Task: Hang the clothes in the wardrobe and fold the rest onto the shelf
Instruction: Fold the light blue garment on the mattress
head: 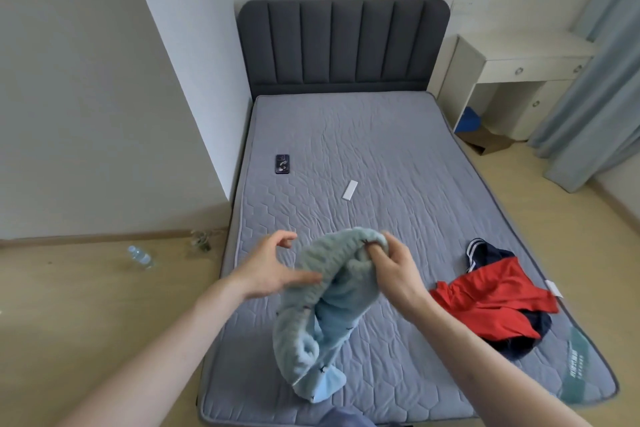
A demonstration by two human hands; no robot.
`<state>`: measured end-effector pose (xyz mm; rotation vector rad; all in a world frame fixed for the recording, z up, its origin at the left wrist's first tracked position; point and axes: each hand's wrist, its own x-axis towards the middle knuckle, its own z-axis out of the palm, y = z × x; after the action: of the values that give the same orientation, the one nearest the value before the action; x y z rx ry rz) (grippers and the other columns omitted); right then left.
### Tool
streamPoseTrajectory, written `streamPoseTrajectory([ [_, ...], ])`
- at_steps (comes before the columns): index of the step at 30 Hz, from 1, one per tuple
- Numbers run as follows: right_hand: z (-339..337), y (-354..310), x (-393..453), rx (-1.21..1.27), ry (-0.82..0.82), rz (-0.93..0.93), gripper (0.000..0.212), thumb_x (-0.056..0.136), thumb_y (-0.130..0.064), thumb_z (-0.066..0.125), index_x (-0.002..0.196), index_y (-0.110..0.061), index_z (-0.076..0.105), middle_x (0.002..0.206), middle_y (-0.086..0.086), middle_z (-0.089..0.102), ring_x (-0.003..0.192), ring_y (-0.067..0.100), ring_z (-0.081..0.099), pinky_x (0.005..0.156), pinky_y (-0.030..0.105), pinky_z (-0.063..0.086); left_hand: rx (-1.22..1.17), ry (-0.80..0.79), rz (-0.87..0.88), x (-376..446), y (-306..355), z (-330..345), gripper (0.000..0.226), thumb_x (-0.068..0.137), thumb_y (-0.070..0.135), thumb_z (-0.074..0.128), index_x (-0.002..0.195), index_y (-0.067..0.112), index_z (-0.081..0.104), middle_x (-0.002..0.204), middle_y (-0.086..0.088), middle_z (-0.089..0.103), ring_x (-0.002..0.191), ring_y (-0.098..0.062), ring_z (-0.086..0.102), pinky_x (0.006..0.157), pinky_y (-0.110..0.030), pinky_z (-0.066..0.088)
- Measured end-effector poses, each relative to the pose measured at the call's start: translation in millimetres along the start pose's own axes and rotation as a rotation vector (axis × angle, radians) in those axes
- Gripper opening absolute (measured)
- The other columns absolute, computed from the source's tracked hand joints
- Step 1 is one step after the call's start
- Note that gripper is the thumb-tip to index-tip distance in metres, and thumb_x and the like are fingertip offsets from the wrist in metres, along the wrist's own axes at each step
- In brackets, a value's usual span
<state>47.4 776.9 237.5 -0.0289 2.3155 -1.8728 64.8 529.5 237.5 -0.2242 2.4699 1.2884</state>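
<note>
Right hand [391,270] grips the top fold of a light blue fleece garment [322,315], fingers curled into the fabric. The garment hangs from that grip, held up over the near part of the bed [398,156], its lower end reaching the mattress near the foot edge.

Left hand [273,267] is beside the garment on its left, fingers loosely spread and straight; fingertips touch the fabric's side, no grasp.

A red and navy garment [498,302] lies crumpled on the mattress to the right, well apart from the blue one.

Further up the bed: dark phone [282,164] near the left edge, small white flat object [349,190] toward the middle.

Grey padded headboard [343,45] against the wall. White desk [512,80] with drawers to the right of the bed, pale blue curtain [595,80] beside it. Plastic bottle [140,256] lies on the floor left of the bed.
</note>
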Motion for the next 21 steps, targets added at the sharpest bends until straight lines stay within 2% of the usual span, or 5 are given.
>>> streamPoseTrajectory([
  [4, 3.0, -14.7, 12.9, -0.035, -0.078, -0.019, 0.02, 0.102, -0.02, 0.053, 0.099, -0.003, 0.062, 0.088, 0.017, 0.065, 0.081, 0.018, 0.062, 0.077, 0.04, 0.056, 0.167, -0.059, 0.028, -18.7, -32.1, 44.3, 0.104, 0.041, 0.084, 0.083, 0.128, 0.04, 0.05, 0.122, 0.024, 0.047, 0.101, 0.002, 0.054, 0.081, -0.017, 0.046],
  [9, 1.8, -27.9, 16.1, 0.09, -0.166, -0.016, 0.016, 0.092, -0.027, 0.064, 0.078, -0.019, 0.061, 0.072, -0.005, 0.057, 0.069, 0.008, 0.057, 0.062, 0.022, 0.05, 0.138, -0.127, -0.083, -14.5, -43.6, 106.1, 0.093, 0.04, 0.079, 0.083, 0.118, 0.04, 0.049, 0.112, 0.026, 0.058, 0.101, -0.002, 0.059, 0.079, -0.02, 0.047],
  [14, -21.9, -31.5, 17.9, 0.027, -0.167, -0.02, 0.014, 0.081, -0.031, 0.069, 0.086, -0.017, 0.068, 0.074, -0.004, 0.061, 0.071, 0.009, 0.058, 0.065, 0.024, 0.049, 0.044, 0.068, -0.07, 12.4, -48.3, 119.5, 0.017, 0.075, 0.033, 0.067, 0.084, 0.033, 0.053, 0.091, 0.012, 0.064, 0.087, -0.017, 0.064, 0.077, -0.039, 0.056],
  [17, -45.5, -25.9, 19.5, -0.059, -0.07, 0.0, 0.012, 0.076, -0.03, 0.067, 0.083, -0.021, 0.071, 0.071, -0.008, 0.065, 0.069, 0.006, 0.06, 0.062, 0.022, 0.049, 0.12, 0.161, -0.061, 31.1, -60.2, 94.1, 0.024, 0.082, 0.005, 0.053, 0.069, 0.025, 0.05, 0.075, 0.004, 0.06, 0.08, -0.027, 0.06, 0.071, -0.038, 0.051],
  [21, -84.1, -4.1, 21.8, -0.404, 0.122, -0.004, 0.011, 0.082, -0.014, 0.065, 0.077, -0.024, 0.068, 0.067, -0.003, 0.064, 0.056, 0.002, 0.052, 0.053, 0.02, 0.041, 0.154, 0.366, -0.067, 50.1, -71.7, 37.6, 0.023, 0.078, 0.002, 0.051, 0.082, 0.022, 0.06, 0.08, 0.0, 0.067, 0.08, -0.031, 0.061, 0.065, -0.037, 0.048],
])
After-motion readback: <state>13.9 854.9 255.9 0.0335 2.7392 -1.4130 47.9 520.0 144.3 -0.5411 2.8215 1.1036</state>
